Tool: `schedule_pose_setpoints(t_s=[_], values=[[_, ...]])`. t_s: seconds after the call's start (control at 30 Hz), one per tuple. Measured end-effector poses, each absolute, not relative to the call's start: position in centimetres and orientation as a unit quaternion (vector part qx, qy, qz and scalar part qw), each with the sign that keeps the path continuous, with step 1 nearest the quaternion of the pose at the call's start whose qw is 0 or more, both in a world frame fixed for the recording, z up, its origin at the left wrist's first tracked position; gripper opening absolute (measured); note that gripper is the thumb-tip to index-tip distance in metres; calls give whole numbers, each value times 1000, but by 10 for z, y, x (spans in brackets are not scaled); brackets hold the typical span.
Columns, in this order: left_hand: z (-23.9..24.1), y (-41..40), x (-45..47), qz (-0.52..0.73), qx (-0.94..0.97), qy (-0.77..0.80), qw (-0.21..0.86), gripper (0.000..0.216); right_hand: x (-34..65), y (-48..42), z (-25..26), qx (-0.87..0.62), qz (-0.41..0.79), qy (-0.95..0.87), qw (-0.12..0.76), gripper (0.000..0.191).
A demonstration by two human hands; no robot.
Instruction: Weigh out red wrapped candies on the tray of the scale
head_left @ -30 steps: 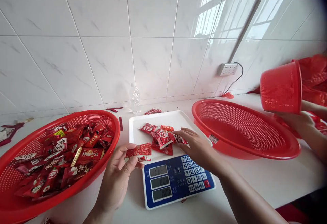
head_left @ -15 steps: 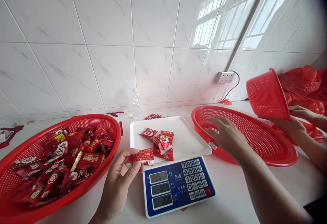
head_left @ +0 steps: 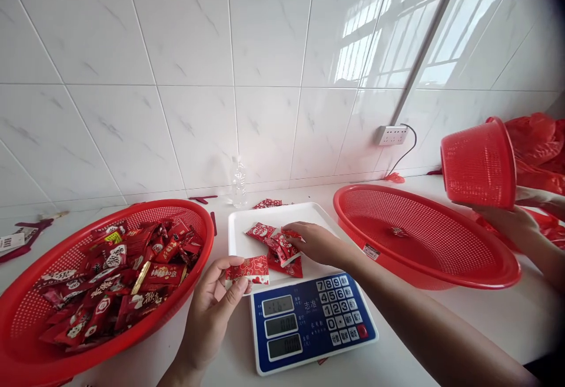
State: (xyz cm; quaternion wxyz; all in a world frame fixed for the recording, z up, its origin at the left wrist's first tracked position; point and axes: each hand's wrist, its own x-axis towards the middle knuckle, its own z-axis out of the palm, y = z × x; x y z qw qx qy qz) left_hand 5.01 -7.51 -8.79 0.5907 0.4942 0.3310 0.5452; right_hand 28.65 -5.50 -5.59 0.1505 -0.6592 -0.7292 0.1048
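Note:
My left hand (head_left: 212,310) pinches a red candy packet (head_left: 248,270) at the front left corner of the white scale tray (head_left: 247,237). My right hand (head_left: 315,242) reaches over the tray, its fingers closed on a packet in the small pile of red candy packets (head_left: 276,246). The tray sits on a blue digital scale (head_left: 309,321) with a keypad. To the left stands a big red basket (head_left: 26,340) full of packets. To the right, a wide red basket (head_left: 441,252) holds one small packet (head_left: 398,232).
At the far right another person's hands (head_left: 507,219) hold a small red basket (head_left: 479,163) tipped on its side, with red plastic bags (head_left: 536,140) behind. A clear bottle (head_left: 239,184) and a wall socket (head_left: 391,134) are by the tiled wall. Loose wrappers (head_left: 267,203) lie behind the tray.
My right hand carried a packet from the tray to the right basket, dropped it there, and came back to the pile. My left hand kept its packet. The other person's small basket shifted.

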Motion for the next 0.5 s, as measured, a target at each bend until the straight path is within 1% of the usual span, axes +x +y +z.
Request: schedule_pose_setpoints(t_s=[0.5], values=[[-88,-75,50,533,510,339,583,32,289,-61,-54,-678,101,-712,151,32]])
